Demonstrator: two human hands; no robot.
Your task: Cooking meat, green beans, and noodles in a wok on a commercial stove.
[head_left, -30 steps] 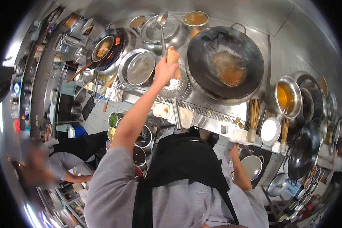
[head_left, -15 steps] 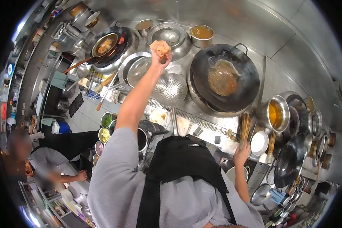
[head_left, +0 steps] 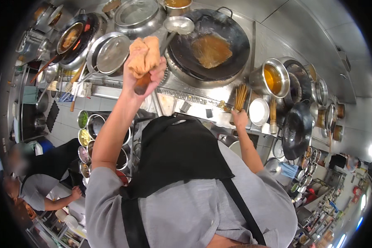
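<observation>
My left hand (head_left: pixel 152 77) is closed round the wooden-ended handle of a ladle, together with a folded orange cloth (head_left: pixel 144 56). The ladle's round metal bowl (head_left: pixel 179 25) is over the left rim of a black wok (head_left: pixel 237 39). Shallow brown liquid (head_left: pixel 212 49) lies in that wok. My right hand (head_left: pixel 239 118) grips a bamboo wok brush (head_left: pixel 240 98), bristles up, at the front edge of the stove. Behind my left hand a perforated strainer is mostly hidden; its metal handle (head_left: pixel 157 104) points towards me.
A pot of amber liquid (head_left: pixel 273 78), a white bowl (head_left: pixel 259 111) and a second bamboo brush (head_left: pixel 273 115) stand at right. A mesh strainer (head_left: pixel 113 53) rests on a pot at left; beyond it, a pan (head_left: pixel 69 38) sits over flame. A co-worker (head_left: pixel 49 186) stands at far left.
My left hand has come nearer with the cloth, and the ladle's bowl now shows at the wok's left rim. My right hand still holds the brush. The whole view has shifted.
</observation>
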